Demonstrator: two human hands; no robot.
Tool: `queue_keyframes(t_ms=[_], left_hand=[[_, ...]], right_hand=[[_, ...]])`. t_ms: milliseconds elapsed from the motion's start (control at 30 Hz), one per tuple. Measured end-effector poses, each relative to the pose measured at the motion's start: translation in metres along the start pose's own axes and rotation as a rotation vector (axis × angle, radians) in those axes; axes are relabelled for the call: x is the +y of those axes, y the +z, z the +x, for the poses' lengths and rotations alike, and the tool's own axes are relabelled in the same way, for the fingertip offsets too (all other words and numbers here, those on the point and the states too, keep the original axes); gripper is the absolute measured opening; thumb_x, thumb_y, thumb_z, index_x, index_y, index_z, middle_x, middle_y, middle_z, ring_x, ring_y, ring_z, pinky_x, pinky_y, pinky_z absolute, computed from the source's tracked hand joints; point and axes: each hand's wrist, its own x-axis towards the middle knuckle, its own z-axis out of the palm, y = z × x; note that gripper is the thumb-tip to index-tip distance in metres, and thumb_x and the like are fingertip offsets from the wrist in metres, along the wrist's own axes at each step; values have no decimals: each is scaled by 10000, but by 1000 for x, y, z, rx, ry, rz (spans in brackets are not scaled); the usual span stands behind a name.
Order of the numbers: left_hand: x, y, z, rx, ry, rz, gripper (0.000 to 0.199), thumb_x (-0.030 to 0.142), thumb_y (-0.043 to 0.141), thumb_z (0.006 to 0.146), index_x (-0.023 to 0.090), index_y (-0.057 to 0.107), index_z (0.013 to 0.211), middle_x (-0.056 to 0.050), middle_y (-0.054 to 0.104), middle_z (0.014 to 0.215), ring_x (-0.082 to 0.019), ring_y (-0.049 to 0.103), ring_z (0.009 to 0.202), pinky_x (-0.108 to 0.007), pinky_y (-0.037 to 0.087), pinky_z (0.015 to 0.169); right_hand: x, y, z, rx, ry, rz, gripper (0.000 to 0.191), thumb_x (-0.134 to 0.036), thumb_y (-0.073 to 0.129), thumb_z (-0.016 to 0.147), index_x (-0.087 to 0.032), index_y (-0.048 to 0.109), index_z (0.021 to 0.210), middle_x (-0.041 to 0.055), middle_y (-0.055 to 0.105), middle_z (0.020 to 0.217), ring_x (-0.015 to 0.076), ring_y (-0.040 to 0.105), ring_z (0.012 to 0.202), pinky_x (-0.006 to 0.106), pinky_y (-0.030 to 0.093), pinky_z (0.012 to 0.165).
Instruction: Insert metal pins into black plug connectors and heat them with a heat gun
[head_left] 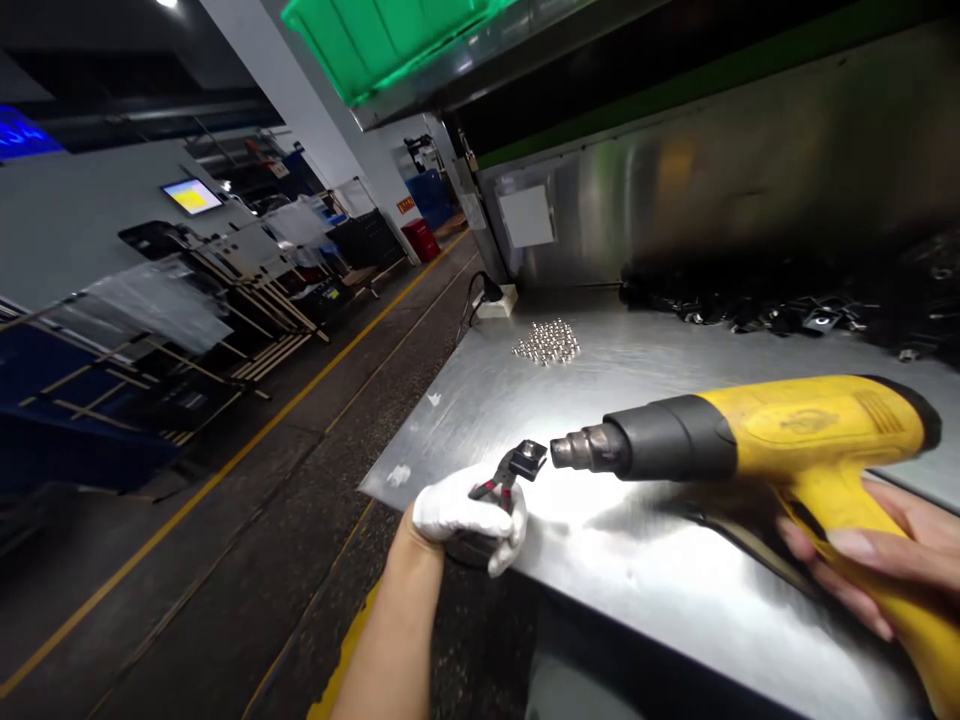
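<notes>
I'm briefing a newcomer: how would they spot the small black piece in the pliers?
Over the metal table, find the big yellow heat gun. Just beyond its nozzle, pliers in the gloved left hand hold the black piece. Unlike the dark parts lying behind, it's held up.

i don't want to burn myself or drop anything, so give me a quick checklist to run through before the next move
1. Left hand holding the pliers: ok, closed round the handles.
2. Small black part held in the pliers: ok, it sits at their tip, above the metal table.
3. Nozzle facing the part without touching: ok, a narrow gap shows.
4. Gloves on both hands: not ok, the left is in a white glove, the right hand is bare.
5. Heat gun switched on: cannot tell.
</notes>
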Motion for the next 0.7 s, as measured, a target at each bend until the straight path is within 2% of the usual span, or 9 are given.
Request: queue_keyframes(t_ms=[233, 700], left_hand=[[-1, -1, 1, -12, 1, 15, 286, 361, 771, 783, 83, 706, 801, -106, 664, 611, -217, 649, 537, -340, 534, 577], [4, 2, 2, -29, -24, 57, 287, 369, 760, 794, 89, 701, 803, -97, 662, 616, -188, 611, 518, -302, 468, 552]], right_hand=[[-7, -1, -4, -12, 7, -60, 358, -547, 634, 849, -236, 702, 1014, 59, 604, 606, 218, 524, 504, 346, 462, 495], [-10, 2, -4, 25, 27, -10, 377, -543, 674, 817, -207, 704, 987, 53, 570, 557, 220, 492, 475, 359, 460, 463]])
